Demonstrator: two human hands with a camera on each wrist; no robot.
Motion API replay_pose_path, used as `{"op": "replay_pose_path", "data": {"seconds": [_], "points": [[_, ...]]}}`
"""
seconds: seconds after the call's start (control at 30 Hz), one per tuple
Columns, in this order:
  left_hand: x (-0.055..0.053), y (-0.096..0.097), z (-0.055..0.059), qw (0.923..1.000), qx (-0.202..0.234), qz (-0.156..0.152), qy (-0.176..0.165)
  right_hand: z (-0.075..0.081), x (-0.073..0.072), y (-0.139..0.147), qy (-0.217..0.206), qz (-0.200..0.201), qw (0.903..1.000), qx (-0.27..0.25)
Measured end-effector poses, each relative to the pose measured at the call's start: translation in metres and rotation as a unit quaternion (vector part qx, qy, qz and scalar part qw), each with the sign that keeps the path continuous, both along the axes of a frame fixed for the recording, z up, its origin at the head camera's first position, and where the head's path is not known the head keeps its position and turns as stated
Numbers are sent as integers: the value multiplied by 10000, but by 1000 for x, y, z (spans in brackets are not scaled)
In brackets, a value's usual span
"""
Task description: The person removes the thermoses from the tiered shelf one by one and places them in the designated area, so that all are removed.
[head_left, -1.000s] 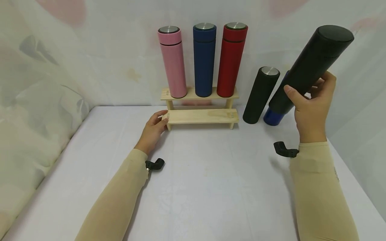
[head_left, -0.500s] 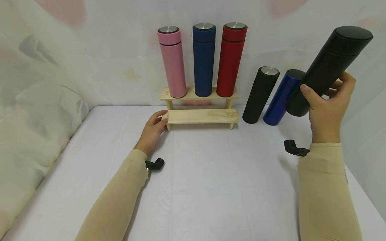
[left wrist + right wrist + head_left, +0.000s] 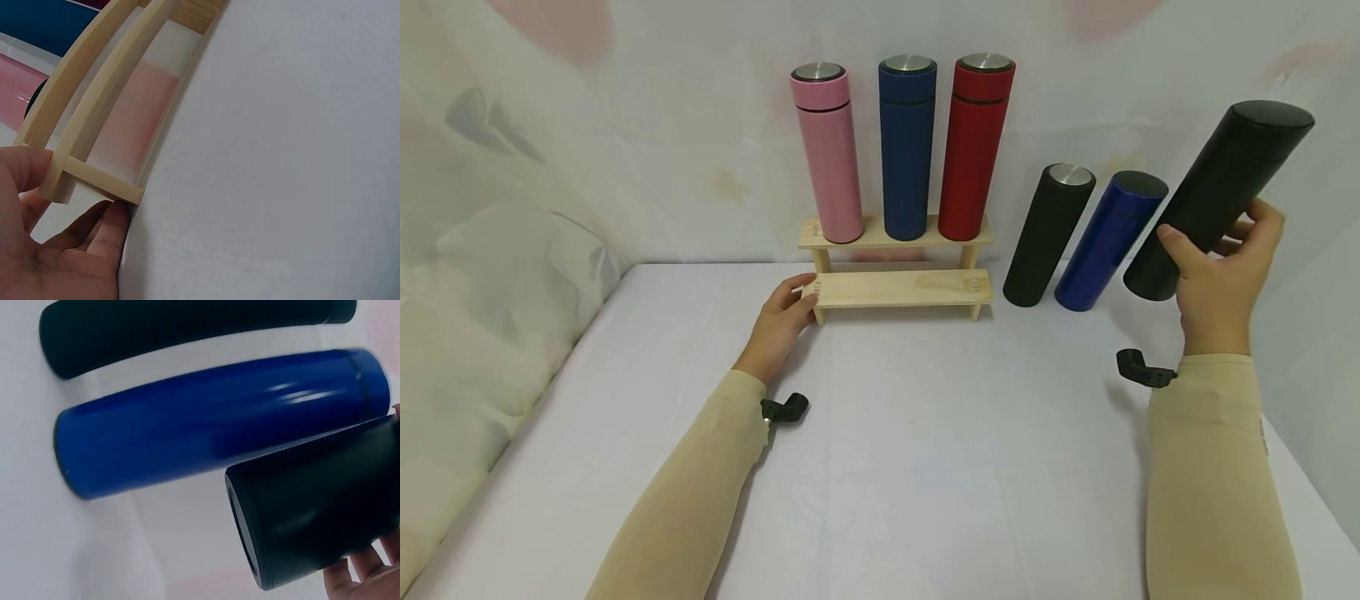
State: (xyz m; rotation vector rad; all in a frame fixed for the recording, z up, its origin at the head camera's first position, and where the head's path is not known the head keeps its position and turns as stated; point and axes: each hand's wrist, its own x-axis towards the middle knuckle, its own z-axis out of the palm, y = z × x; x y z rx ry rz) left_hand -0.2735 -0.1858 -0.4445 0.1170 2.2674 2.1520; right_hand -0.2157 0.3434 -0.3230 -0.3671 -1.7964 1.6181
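Note:
My right hand [image 3: 1228, 271] grips a black thermos bottle [image 3: 1217, 200], thumb on the near side and fingers round the far side. The bottle leans to the right, its base above the table in the right wrist view. Beside it stands a glossy blue thermos [image 3: 219, 425] with a dark lid. At the left end of a two-step wooden stand [image 3: 902, 288], my left hand [image 3: 780, 321] holds the lower step between thumb and fingers. Pink [image 3: 831, 162], dark blue [image 3: 908, 154] and red [image 3: 976, 154] thermoses stand on the upper step.
Another black thermos [image 3: 1048, 237], with a silvery lid top, stands between the stand and the glossy blue thermos. A white cloth covers the table [image 3: 910, 450]. Patterned fabric [image 3: 700, 167] hangs behind and at both sides.
My right hand has moved the black thermos to the right, then slightly down, uncovering the glossy blue thermos behind it. The left hand and the stand have stayed in place.

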Motion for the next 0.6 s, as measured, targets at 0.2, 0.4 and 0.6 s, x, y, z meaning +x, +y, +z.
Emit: {"op": "replay_pose_path", "data": {"seconds": [0.2, 0.4, 0.6], "points": [[-1, 1, 0, 10000, 20, 12, 4, -18, -7, 8, -183, -63, 9998, -81], [-1, 0, 0, 10000, 34, 23, -32, -41, -19, 21, -282, 38, 9987, -427], [-1, -1, -1, 10000, 21, 13, -10, -56, -26, 28, -517, 39, 9981, -338]]}}
